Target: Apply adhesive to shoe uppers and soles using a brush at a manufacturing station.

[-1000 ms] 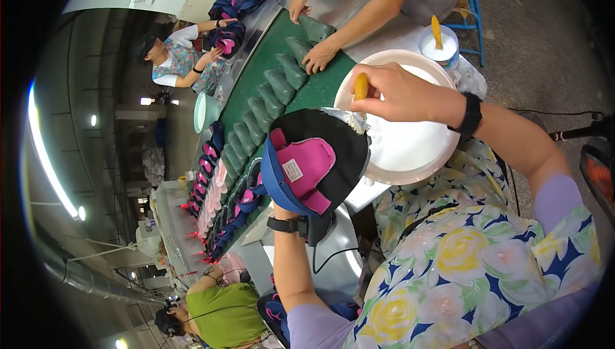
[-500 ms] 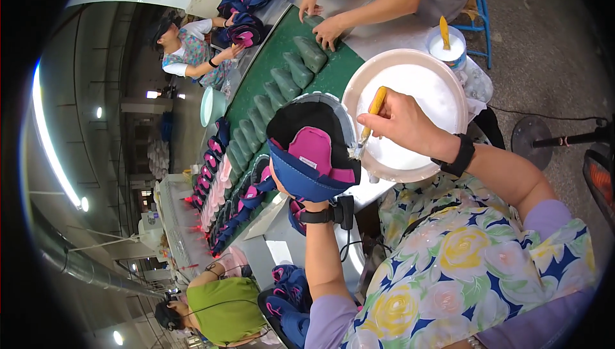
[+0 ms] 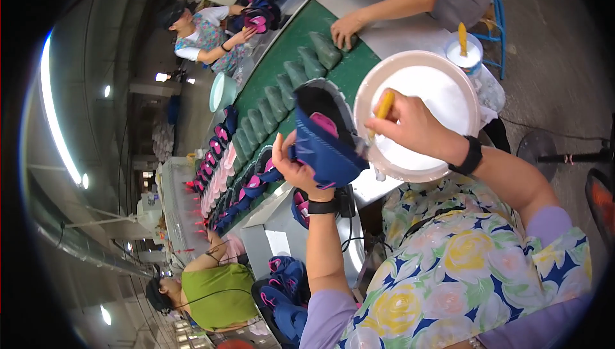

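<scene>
My left hand [image 3: 298,168] grips a navy blue shoe upper [image 3: 323,150] from its near left side, with its black inside and a bit of pink lining turned up. In my right hand [image 3: 413,126] is a yellow-handled brush [image 3: 385,105], held in a pinch. Its bristle end meets the right edge of the upper's opening. Just beyond and partly under my right hand stands a pale pink basin [image 3: 362,89] of white liquid.
A green conveyor belt [image 3: 261,83] carries a row of grey-green shoe lasts [image 3: 325,49] and more uppers. A co-worker's hand [image 3: 346,29] touches a last. A small tub [image 3: 473,61] with another brush stands beyond the basin. A bin of navy uppers [image 3: 285,298] is by my left arm.
The upper has tilted, so its blue outer side shows more and its pink lining less. My left fingers have come into sight. The brush remains at the upper's edge.
</scene>
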Tool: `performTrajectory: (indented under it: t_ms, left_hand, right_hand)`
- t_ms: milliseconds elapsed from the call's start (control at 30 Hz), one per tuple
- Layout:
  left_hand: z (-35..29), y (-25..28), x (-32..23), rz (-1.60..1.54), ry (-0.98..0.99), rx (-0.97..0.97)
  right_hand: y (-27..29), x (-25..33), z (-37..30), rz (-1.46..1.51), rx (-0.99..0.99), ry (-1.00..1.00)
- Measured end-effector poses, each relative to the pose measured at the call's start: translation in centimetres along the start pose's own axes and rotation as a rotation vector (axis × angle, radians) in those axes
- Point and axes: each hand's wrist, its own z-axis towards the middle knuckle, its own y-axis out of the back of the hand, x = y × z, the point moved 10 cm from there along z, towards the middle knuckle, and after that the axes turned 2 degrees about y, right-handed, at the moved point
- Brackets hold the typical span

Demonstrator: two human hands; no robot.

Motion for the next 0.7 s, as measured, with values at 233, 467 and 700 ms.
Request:
performTrajectory:
  t_ms: [233, 467, 700]
  left_hand:
    - [-0.8, -1.6, -5.6, 0.036, -0.397, 0.182]
    - [1.8, 2.3, -1.5, 0.096, -0.112, 0.035]
    - [-1.6, -0.3, 10.2, -0.668, 0.693, 0.285]
  right_hand:
    - [0.4, -3.4, -2.1, 0.403, -0.085, -0.007]
    - [2.7, -1.8, -0.5, 0.196, -0.161, 0.059]
    - [2.0, -1.6, -1.4, -0.432, 0.194, 0.229]
